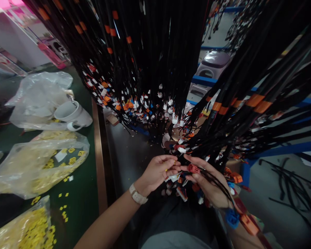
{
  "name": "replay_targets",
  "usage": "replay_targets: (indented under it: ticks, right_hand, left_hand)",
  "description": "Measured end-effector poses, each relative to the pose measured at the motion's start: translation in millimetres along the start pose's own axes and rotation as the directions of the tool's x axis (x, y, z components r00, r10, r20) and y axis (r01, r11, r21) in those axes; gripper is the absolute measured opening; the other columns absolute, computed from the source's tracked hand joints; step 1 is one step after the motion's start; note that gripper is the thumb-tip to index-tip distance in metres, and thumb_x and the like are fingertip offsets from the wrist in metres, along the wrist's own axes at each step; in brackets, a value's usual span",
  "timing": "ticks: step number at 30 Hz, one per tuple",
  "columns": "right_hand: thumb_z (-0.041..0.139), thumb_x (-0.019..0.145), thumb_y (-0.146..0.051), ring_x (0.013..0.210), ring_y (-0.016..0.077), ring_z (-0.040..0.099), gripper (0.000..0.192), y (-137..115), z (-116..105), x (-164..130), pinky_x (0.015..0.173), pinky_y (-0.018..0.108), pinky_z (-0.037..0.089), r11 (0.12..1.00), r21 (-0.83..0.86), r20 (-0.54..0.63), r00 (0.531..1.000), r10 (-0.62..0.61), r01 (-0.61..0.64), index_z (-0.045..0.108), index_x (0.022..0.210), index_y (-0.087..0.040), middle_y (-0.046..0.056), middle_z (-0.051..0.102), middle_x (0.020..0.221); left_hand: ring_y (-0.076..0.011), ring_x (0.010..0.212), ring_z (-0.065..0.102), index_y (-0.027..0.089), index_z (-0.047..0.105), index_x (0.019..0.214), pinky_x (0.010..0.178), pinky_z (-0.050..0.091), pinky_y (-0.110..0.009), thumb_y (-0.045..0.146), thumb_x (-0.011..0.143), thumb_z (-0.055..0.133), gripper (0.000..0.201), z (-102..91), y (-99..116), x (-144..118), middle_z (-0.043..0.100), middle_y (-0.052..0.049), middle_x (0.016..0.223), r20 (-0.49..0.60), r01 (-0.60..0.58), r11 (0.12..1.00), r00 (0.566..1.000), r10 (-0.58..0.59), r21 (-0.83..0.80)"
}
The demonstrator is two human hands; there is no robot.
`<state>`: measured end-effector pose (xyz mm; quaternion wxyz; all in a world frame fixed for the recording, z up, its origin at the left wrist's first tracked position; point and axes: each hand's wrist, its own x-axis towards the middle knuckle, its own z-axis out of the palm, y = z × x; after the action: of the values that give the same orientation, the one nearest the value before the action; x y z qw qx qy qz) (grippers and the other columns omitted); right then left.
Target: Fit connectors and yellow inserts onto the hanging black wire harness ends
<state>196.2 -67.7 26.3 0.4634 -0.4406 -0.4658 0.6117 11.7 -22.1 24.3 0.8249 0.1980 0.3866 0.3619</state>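
My left hand [158,173], a white watch on its wrist, has thumb and fingers pinched on a small yellow plastic piece [174,162]; another bit of yellow shows lower among the fingers. Right beside it, my right hand [209,180] grips a red wire connector [194,168] between thumb and fingers. Dark wires run from that connector back across the palm. A blue connector [232,218] and an orange connector [249,224] lie by my right wrist. White and orange connectors on wire ends crowd beneath and behind both hands.
Thick bundles of black cables [150,52] hang ahead, their ends full of connectors. On the green table [80,214] at left are plastic bags of yellow pieces [36,224], loose pieces and a white mug [76,116]. A blue frame [282,150] and a grey stool [209,67] stand right.
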Motion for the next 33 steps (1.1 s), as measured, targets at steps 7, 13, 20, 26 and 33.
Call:
replay_targets:
  ticks: [7, 13, 20, 26, 33]
  right_hand:
    - [0.057, 0.085, -0.027, 0.104, 0.0238, 0.063, 0.026, -3, 5, 1, 0.087, 0.037, 0.055, 0.875, -0.469, -0.077, 0.981, -0.178, 0.122, 0.062, 0.11, -0.025, 0.006, 0.061, 0.123]
    - [0.06, 0.083, -0.024, 0.095, 0.0222, 0.065, 0.024, 0, 0, -3, 0.087, 0.035, 0.054, 0.673, -0.685, 0.006, 0.926, -0.377, 0.278, 0.064, 0.106, -0.026, 0.005, 0.068, 0.106]
    - [0.059, 0.083, -0.027, 0.087, 0.0213, 0.066, 0.023, 3, 3, 0, 0.08, 0.033, 0.055, 0.682, -0.695, -0.043, 0.934, -0.354, 0.227, 0.061, 0.106, -0.026, 0.005, 0.067, 0.1]
    - [0.055, 0.085, -0.024, 0.096, 0.0218, 0.062, 0.028, 8, 6, -1, 0.086, 0.034, 0.052, 0.636, -0.734, -0.023, 0.927, -0.374, 0.238, 0.056, 0.113, -0.026, 0.007, 0.062, 0.107]
    - [0.057, 0.084, -0.018, 0.094, 0.02, 0.063, 0.021, 5, 10, -2, 0.084, 0.032, 0.052, 0.665, -0.702, -0.053, 0.913, -0.404, 0.254, 0.061, 0.102, -0.026, 0.005, 0.063, 0.105]
  left_hand:
    - [-0.0055, 0.057, 0.055, 0.008, 0.066, 0.085, 0.057, 0.043, -0.017, 0.025, 0.073, 0.07, 0.021, 1.8, -2, -2, 0.06, -0.002, 0.066, 0.055, -0.037, 0.999, 0.998, 0.037, 0.008]
    - [-0.0075, 0.058, 0.057, 0.007, 0.067, 0.088, 0.057, 0.045, -0.02, 0.027, 0.067, 0.075, 0.03, 3.4, 0, -3, 0.064, -0.006, 0.072, 0.059, 0.037, 0.999, 0.998, -0.038, 0.02]
    - [-0.0077, 0.06, 0.057, 0.008, 0.066, 0.082, 0.061, 0.046, -0.02, 0.027, 0.064, 0.077, 0.028, 4.9, -3, -3, 0.063, -0.004, 0.069, 0.04, 0.048, 0.999, 0.998, -0.049, 0.024]
    - [-0.0084, 0.058, 0.056, 0.007, 0.065, 0.08, 0.057, 0.045, -0.02, 0.028, 0.064, 0.076, 0.029, 6.8, -4, -4, 0.062, -0.005, 0.069, 0.07, 0.048, 0.998, 0.996, -0.051, 0.051]
    - [-0.0077, 0.059, 0.052, 0.009, 0.064, 0.079, 0.057, 0.041, -0.021, 0.031, 0.063, 0.077, 0.029, 8.5, -8, -4, 0.057, -0.002, 0.066, 0.017, 0.034, 0.996, 0.999, -0.035, 0.087]
